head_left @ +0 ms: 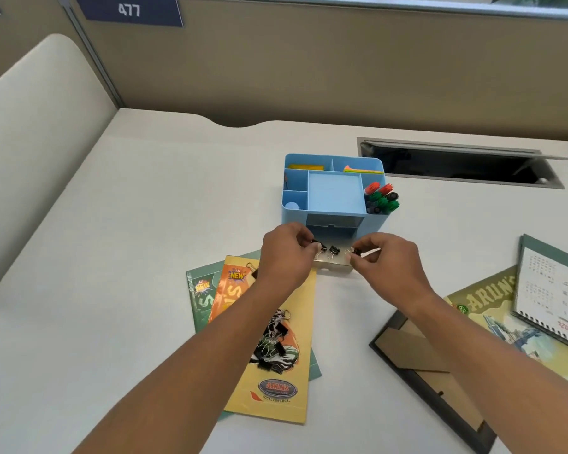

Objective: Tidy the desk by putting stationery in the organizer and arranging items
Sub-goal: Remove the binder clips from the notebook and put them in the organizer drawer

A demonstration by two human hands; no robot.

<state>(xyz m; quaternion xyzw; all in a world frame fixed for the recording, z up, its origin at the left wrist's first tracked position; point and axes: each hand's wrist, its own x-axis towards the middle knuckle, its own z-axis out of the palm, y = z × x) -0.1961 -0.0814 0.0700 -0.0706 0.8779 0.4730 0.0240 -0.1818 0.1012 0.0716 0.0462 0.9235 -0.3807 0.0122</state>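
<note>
1. Step in hand: binder clips are being loaded into the drawer (333,267), which is drawn out at the front of the blue organizer (292,216).
2. The left hand (287,253) is held over the drawer's left end. A black binder clip (320,246) is pinched between its thumb and curled fingers.
3. The right hand (387,257) is held over the drawer's right end. A second clip (356,252) is pinched in the same narrow grip.
4. A third clip (334,249) is seen lying in the drawer between the 2 hands, touched by neither.
5. A heap of loose clips (273,342) is seen on the yellow notebook (276,398), nearer the person.
6. Next move, as judged: both pinches are to be released over the drawer, so that the 2 clips drop inside its walls. The heap is then to be fetched. Closing of the drawer is expected only once the last clip is stowed.
</note>
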